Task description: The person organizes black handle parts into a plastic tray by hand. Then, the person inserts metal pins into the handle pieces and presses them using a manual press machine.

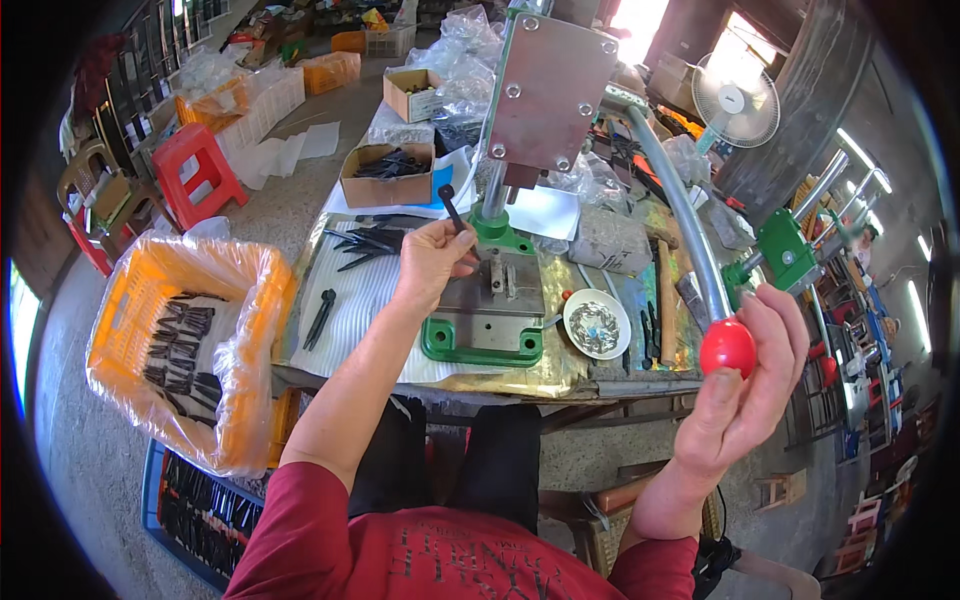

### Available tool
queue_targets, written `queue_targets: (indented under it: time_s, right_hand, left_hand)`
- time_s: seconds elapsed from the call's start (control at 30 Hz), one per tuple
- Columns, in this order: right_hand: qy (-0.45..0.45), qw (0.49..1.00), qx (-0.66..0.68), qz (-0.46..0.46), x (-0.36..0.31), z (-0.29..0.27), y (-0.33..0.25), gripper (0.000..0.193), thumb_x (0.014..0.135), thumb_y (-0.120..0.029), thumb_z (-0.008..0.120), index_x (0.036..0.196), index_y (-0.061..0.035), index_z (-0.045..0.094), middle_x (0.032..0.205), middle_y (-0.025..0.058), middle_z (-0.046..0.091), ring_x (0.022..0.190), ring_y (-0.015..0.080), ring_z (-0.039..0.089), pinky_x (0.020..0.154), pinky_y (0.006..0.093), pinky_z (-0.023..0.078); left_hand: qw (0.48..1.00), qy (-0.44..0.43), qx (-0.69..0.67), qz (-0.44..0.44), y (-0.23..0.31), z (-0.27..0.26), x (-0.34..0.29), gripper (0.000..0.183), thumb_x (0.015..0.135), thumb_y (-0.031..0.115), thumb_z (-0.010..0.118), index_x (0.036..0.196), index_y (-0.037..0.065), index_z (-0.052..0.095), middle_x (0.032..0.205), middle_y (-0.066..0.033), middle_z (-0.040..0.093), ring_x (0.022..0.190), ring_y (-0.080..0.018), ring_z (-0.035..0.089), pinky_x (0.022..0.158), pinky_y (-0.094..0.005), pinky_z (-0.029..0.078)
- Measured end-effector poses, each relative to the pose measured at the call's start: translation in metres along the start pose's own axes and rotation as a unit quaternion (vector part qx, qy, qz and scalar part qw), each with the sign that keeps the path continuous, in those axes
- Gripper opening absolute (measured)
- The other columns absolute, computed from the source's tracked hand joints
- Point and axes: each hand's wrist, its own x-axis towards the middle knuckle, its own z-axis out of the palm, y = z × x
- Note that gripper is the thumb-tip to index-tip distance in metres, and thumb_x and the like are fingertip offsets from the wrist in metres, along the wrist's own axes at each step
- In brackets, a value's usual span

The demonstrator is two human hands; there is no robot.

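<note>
In front of me stands a hand-lever press with a green base and a grey metal head. My left hand is pinched on a slim black metal piece with a rounded end, beside the small fixture on the press plate. My fingers hide the lower part of that piece. At the right, my right hand has its thumb and fingers about the red ball knob on the end of the lever. More black pieces lie on the white foam sheet left of the press.
A white bowl of small metal parts sits right of the press, near a hammer and a grey block. Behind are cardboard boxes. On my left, a lined orange crate holds black pieces. A fan stands back right.
</note>
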Motion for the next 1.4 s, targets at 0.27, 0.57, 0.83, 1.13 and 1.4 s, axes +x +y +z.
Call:
queue_targets:
  time_s: [0.27, 0.57, 0.83, 1.13, 1.4]
  right_hand:
    - [0.165, 0.981, 0.098, 0.017, -0.033, 0.006, 0.016, 0.038, 0.083, -0.029, 0.042, 0.106, 0.001, 0.042, 0.11, 0.0192, 0.04, 0.099, 0.0246, 0.041, 0.08, 0.0311, 0.036]
    - [0.17, 0.956, 0.183, 0.152, -0.09, 0.025, 0.034, 0.025, 0.083, -0.01, 0.041, 0.104, 0.004, 0.043, 0.101, 0.0138, 0.045, 0.074, 0.0155, 0.046, 0.065, 0.026, 0.038]
    - [0.126, 0.944, 0.219, 0.214, -0.109, 0.036, 0.033, 0.02, 0.085, -0.012, 0.039, 0.096, 0.0014, 0.048, 0.103, 0.0118, 0.044, 0.079, 0.0127, 0.044, 0.062, 0.0234, 0.038]
    - [0.1, 0.938, 0.226, 0.241, -0.116, 0.041, 0.035, 0.019, 0.085, -0.011, 0.039, 0.097, 0.0009, 0.048, 0.103, 0.011, 0.045, 0.076, 0.0111, 0.044, 0.062, 0.0226, 0.038]
    - [0.097, 0.937, 0.23, 0.244, -0.12, 0.045, 0.034, 0.02, 0.084, -0.009, 0.038, 0.097, 0.0013, 0.049, 0.102, 0.0113, 0.046, 0.075, 0.0112, 0.044, 0.061, 0.0218, 0.038]
  left_hand:
    - [0.989, -0.004, -0.141, -0.04, 0.013, -0.007, -0.019, 0.011, 0.078, 0.015, 0.058, 0.083, 0.005, 0.056, 0.078, -0.0058, 0.059, 0.062, -0.0114, 0.058, 0.051, -0.0202, 0.048]
    - [0.985, 0.004, -0.172, -0.026, 0.022, -0.011, -0.039, 0.011, 0.077, 0.016, 0.059, 0.081, 0.006, 0.055, 0.079, -0.0072, 0.059, 0.062, -0.0151, 0.059, 0.049, -0.0205, 0.047]
    - [0.982, 0.008, -0.189, -0.02, 0.028, -0.015, -0.046, 0.013, 0.077, 0.016, 0.06, 0.083, 0.006, 0.055, 0.079, -0.008, 0.059, 0.062, -0.0165, 0.06, 0.049, -0.0207, 0.047]
    - [0.99, 0.024, -0.14, 0.01, 0.035, -0.008, -0.053, 0.014, 0.077, 0.015, 0.06, 0.085, 0.003, 0.057, 0.077, -0.0066, 0.059, 0.061, -0.0137, 0.058, 0.049, -0.0202, 0.047]
    - [0.997, 0.011, -0.071, 0.028, 0.019, -0.005, -0.036, 0.016, 0.077, 0.012, 0.059, 0.09, 0.003, 0.056, 0.079, -0.0067, 0.058, 0.061, -0.0124, 0.058, 0.05, -0.0192, 0.046]
